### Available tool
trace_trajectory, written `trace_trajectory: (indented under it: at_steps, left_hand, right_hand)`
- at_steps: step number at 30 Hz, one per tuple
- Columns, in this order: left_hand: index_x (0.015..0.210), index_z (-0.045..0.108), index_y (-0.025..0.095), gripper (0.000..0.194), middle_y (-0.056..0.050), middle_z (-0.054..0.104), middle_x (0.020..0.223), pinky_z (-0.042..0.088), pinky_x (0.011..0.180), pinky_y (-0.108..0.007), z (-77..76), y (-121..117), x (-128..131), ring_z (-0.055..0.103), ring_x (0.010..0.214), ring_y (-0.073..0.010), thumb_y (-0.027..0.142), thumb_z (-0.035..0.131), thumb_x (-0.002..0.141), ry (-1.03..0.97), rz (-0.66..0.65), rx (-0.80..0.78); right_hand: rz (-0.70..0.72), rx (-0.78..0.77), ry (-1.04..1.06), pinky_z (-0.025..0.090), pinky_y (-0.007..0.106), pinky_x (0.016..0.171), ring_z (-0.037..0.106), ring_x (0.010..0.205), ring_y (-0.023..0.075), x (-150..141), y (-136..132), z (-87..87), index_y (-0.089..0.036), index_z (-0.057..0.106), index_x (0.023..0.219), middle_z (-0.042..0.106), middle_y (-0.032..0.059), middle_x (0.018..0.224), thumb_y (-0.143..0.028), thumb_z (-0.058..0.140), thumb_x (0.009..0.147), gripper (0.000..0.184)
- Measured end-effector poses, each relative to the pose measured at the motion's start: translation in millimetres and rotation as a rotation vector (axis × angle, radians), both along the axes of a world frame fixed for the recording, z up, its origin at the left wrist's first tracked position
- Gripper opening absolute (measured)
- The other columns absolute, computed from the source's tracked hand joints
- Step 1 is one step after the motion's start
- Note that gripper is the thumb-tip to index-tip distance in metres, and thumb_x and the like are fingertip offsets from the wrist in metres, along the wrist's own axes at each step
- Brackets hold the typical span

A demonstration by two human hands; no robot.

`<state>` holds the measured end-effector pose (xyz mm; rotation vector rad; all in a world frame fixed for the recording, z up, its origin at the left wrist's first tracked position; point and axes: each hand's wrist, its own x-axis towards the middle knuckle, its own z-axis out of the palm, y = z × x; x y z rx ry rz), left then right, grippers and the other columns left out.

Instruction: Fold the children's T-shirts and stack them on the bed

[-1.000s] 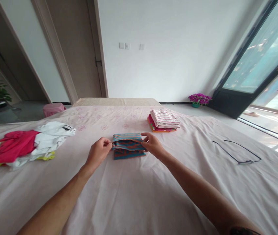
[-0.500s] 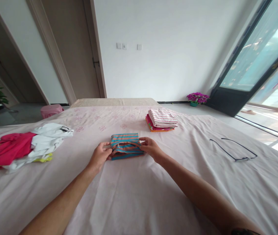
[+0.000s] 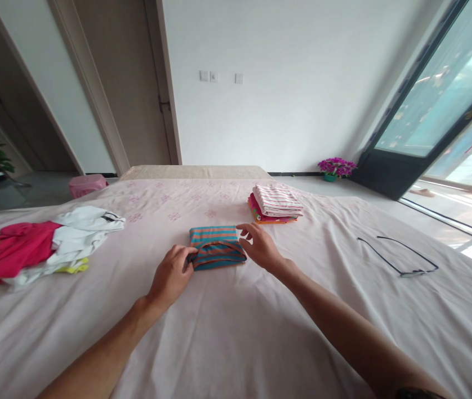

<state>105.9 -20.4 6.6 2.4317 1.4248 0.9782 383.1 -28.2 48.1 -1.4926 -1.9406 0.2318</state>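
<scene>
A folded teal-and-orange striped garment (image 3: 216, 246) lies on the pale pink bed sheet (image 3: 236, 332) in the middle of the view. My left hand (image 3: 173, 275) is at its near left corner, fingers curled and pinching the cloth's edge. My right hand (image 3: 259, 246) rests at the garment's right side with fingers spread and slightly lifted, touching or just off the cloth.
A stack of folded clothes with a pink-striped top (image 3: 276, 203) sits further back on the right. A loose heap of red, white and yellow clothes (image 3: 40, 244) lies at the left. A dark wire hanger (image 3: 400, 256) lies at the right.
The lifted upper flap of the striped garment has been laid down flat. My left hand slid to the near left corner. My right hand loosened its grip and its fingers spread.
</scene>
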Motion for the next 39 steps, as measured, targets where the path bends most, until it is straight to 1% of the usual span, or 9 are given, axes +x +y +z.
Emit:
trace_trajectory:
  at_steps: [5, 9, 14, 20, 25, 29, 31, 35, 39]
  left_hand:
    - [0.11, 0.062, 0.022, 0.027, -0.008, 0.063, 0.106, 0.047, 0.092, -0.041, 5.0, -13, 4, 0.058, 0.101, -0.0256, 0.017, 0.056, 0.085, 0.237, -0.031, 0.106]
    - [0.109, 0.062, 0.021, 0.025, -0.008, 0.062, 0.107, 0.046, 0.091, -0.041, 9.7, -15, 11, 0.056, 0.102, -0.0262, 0.02, 0.061, 0.084, 0.336, -0.075, 0.115]
    - [0.096, 0.061, 0.021, 0.02, -0.007, 0.063, 0.098, 0.046, 0.085, -0.038, 8.1, -8, 19, 0.056, 0.094, -0.0246, 0.008, 0.052, 0.084, 0.401, -0.065, 0.145]
    - [0.093, 0.061, 0.022, 0.021, -0.006, 0.065, 0.094, 0.044, 0.083, -0.036, 10.5, 6, 3, 0.058, 0.09, -0.0236, 0.006, 0.05, 0.083, 0.416, -0.02, 0.201]
    - [0.096, 0.063, 0.022, 0.022, -0.006, 0.068, 0.099, 0.045, 0.087, -0.035, 31.5, 47, -24, 0.061, 0.092, -0.0232, 0.01, 0.048, 0.085, 0.305, 0.04, 0.223]
    - [0.102, 0.067, 0.021, 0.036, -0.006, 0.068, 0.112, 0.048, 0.087, -0.031, 47.1, 86, -38, 0.064, 0.1, -0.0203, 0.006, 0.04, 0.083, 0.233, -0.048, 0.084]
    - [0.104, 0.069, 0.02, 0.044, -0.007, 0.068, 0.117, 0.048, 0.092, -0.03, 51.3, 94, -40, 0.064, 0.106, -0.0197, 0.003, 0.037, 0.079, 0.188, -0.028, 0.014]
    - [0.111, 0.068, 0.018, 0.042, -0.008, 0.069, 0.12, 0.045, 0.102, -0.033, 49.6, 73, -27, 0.063, 0.114, -0.0203, 0.012, 0.035, 0.088, 0.082, 0.056, -0.063]
    - [0.134, 0.057, 0.017, 0.046, -0.011, 0.056, 0.142, 0.034, 0.114, -0.041, 27.2, 31, -9, 0.048, 0.135, -0.0238, 0.034, 0.035, 0.098, 0.174, -0.088, -0.038]
  right_hand:
    - [0.236, -0.204, -0.21, 0.044, 0.024, 0.078, 0.062, 0.088, 0.0157, -1, -3, 0.2, -0.022, 0.068, 0.111, 0.066, 0.0051, 0.104, -0.012, 0.055, 0.083, 0.032]
    - [0.094, -0.22, -0.245, 0.043, 0.025, 0.077, 0.064, 0.087, 0.0177, 3, 18, 11.2, -0.022, 0.074, 0.1, 0.072, 0.0044, 0.094, -0.021, 0.049, 0.092, 0.026]
    - [0.081, -0.094, -0.32, 0.041, 0.032, 0.097, 0.058, 0.115, 0.0231, -15, 63, 15.3, -0.02, 0.07, 0.116, 0.068, 0.0095, 0.119, -0.025, 0.053, 0.091, 0.031]
    - [0.065, -0.394, -0.299, 0.048, 0.036, 0.088, 0.062, 0.109, 0.0293, -34, 94, 16.1, -0.022, 0.067, 0.12, 0.069, 0.0113, 0.117, -0.038, 0.071, 0.075, 0.048]
    - [0.151, -0.821, 0.044, 0.049, 0.022, 0.056, 0.064, 0.06, 0.0145, -38, 63, 15.1, -0.017, 0.066, 0.082, 0.066, 0.0012, 0.063, -0.034, 0.069, 0.076, 0.018]
    - [0.293, -1.137, 0.334, 0.05, 0.022, 0.052, 0.065, 0.054, 0.0132, -43, 16, 10.2, -0.018, 0.06, 0.084, 0.066, -0.0013, 0.064, -0.032, 0.064, 0.08, 0.015]
    - [0.246, -0.978, 0.244, 0.05, 0.023, 0.054, 0.065, 0.057, 0.0135, -42, 2, 11.0, -0.018, 0.061, 0.083, 0.067, -0.0008, 0.066, -0.026, 0.06, 0.081, 0.008]
    - [0.108, -0.341, -0.003, 0.051, 0.029, 0.076, 0.069, 0.084, 0.018, -43, 2, 16.1, -0.019, 0.068, 0.097, 0.073, 0.0041, 0.09, -0.017, 0.054, 0.085, 0.018]
    - [0.269, -0.024, -0.073, 0.043, 0.037, 0.103, 0.055, 0.123, 0.0226, -60, 14, 11.1, -0.017, 0.059, 0.129, 0.062, 0.0121, 0.132, -0.028, 0.045, 0.098, 0.035]
